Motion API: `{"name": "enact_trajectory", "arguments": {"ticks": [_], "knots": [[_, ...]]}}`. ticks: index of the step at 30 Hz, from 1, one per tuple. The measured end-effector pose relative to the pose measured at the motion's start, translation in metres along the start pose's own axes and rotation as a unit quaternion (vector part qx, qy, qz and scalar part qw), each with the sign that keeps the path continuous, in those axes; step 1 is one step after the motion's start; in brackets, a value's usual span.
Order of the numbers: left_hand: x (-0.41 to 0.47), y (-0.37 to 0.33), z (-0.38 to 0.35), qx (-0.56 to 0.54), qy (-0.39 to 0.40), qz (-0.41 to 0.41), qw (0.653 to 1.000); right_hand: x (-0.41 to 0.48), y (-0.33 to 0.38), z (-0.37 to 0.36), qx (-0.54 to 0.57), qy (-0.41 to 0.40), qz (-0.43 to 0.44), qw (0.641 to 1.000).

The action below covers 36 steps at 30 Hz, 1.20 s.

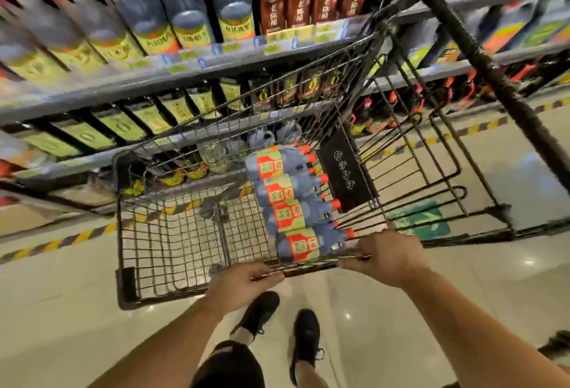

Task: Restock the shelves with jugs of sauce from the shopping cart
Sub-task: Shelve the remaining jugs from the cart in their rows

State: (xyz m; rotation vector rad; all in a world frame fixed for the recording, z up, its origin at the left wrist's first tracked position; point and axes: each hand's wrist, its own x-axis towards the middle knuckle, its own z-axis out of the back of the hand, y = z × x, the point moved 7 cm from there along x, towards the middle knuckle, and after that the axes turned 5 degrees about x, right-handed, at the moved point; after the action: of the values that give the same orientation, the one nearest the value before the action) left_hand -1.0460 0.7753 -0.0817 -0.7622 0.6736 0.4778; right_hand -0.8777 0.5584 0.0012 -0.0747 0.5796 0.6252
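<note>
My left hand (243, 283) and right hand (388, 256) clench the wire cart (118, 218) rim; plastic jugs (290, 190) lie sideways, red caps rightward

Just past the fingers (365, 248) on the cart (118, 218): jugs (287, 192) in a row (right side inside); shelves (185, 78) farther ahead.

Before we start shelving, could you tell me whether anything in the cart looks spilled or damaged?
Nothing stands out. The jugs lie on their sides in a neat row in the cart, caps on, no spill visible.
</note>
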Motion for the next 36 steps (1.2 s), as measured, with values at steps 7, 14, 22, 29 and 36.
{"name": "enact_trajectory", "arguments": {"ticks": [7,14,22,29,36], "knots": [[-0.001,0.011,0.0,-0.014,-0.03,0.03,0.999,-0.001,0.004,-0.002,-0.009,-0.026,0.021,0.999],[-0.019,0.023,0.007,-0.011,-0.053,0.044,0.998,-0.008,0.026,-0.006,-0.017,-0.046,0.049,0.998],[-0.048,0.069,0.015,-0.02,-0.07,0.065,0.995,-0.012,0.074,-0.021,-0.011,-0.017,0.048,0.999],[-0.075,0.131,0.028,-0.023,-0.094,0.097,0.991,-0.018,0.136,-0.03,-0.01,-0.006,0.052,0.999],[-0.1,0.193,0.049,0.006,-0.101,0.094,0.99,-0.02,0.204,-0.045,-0.005,0.004,0.034,0.999]]}}
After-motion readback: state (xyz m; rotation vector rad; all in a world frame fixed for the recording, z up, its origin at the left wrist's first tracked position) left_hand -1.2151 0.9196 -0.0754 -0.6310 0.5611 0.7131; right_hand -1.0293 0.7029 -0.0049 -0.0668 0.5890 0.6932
